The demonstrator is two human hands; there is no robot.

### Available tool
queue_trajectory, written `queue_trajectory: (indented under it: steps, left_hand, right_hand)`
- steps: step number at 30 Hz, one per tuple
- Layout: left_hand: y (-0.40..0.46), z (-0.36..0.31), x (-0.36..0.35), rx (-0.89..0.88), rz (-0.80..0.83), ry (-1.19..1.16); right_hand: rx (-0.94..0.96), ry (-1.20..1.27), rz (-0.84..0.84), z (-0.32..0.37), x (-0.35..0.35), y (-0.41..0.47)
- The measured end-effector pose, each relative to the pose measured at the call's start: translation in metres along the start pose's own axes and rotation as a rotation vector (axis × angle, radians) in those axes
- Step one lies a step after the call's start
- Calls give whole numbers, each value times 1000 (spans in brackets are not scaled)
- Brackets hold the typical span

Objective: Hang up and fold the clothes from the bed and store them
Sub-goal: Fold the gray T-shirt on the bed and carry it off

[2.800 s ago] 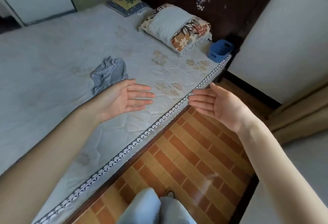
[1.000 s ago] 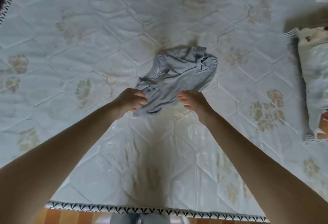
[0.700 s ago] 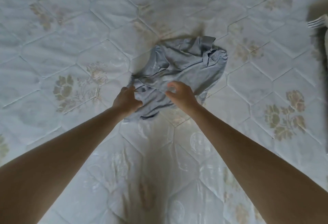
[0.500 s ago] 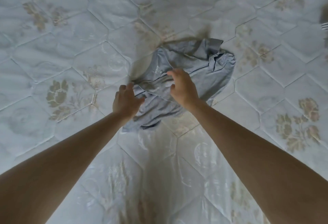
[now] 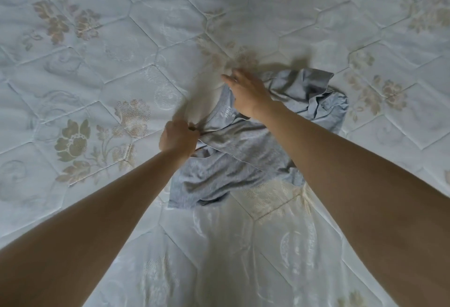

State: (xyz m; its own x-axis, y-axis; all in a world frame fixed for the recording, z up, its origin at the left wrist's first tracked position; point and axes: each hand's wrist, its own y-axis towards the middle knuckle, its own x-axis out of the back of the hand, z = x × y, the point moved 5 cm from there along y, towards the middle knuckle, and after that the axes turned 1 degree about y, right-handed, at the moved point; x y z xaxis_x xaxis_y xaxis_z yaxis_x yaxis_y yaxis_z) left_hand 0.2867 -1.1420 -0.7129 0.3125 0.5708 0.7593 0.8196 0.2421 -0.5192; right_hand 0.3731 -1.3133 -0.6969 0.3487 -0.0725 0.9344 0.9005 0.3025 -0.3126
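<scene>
A crumpled grey T-shirt (image 5: 243, 158) lies on the pale quilted mattress (image 5: 121, 63), a little right of the middle of the head view. My left hand (image 5: 177, 137) pinches the shirt's left edge near the collar, fingers curled round the cloth. My right hand (image 5: 246, 92) reaches over the collar area with fingers stretched toward the far side; its fingertips touch or hover at the shirt's far edge, and I cannot see whether it holds cloth. My forearms cover part of the shirt's right side.
The mattress with its hexagon stitching and faded flower prints fills the whole view. No edge of the bed, pillow or other garment shows in this frame.
Both hands came down onto the shirt. The left hand took hold of its left edge; the right hand moved further across toward the far side. The camera leaned in closer over the bed.
</scene>
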Motion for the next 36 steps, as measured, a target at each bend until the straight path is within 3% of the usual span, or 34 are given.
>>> queue_trajectory:
  steps: [3, 6, 9, 15, 23, 27, 32, 36]
  left_hand:
    - [9, 7, -7, 51, 130, -14]
    - [9, 13, -13, 121, 241, -174]
    - [0, 11, -5, 65, 265, -257]
    - [-25, -25, 78, -236, -15, -197]
    - [-110, -108, 243, -515, -277, -316]
    - [-168, -131, 338, -629, -443, -284]
    - [-241, -147, 451, -711, -500, -313]
    - [-288, -151, 521, -771, -548, -256]
  right_hand:
    - [-94, -12, 55, -4, -5, 12]
    - [-168, -68, -24, -7, 5, 9]
    - [-198, -75, -45, -9, 14, -7]
    - [-306, 143, -259, -27, 96, -52]
    - [-293, 104, -533, 3, 286, -141]
    - [-354, 279, -665, 23, 381, -197]
    - [-304, 445, -729, 69, 483, -255]
    - [-206, 738, -805, 111, 550, -308]
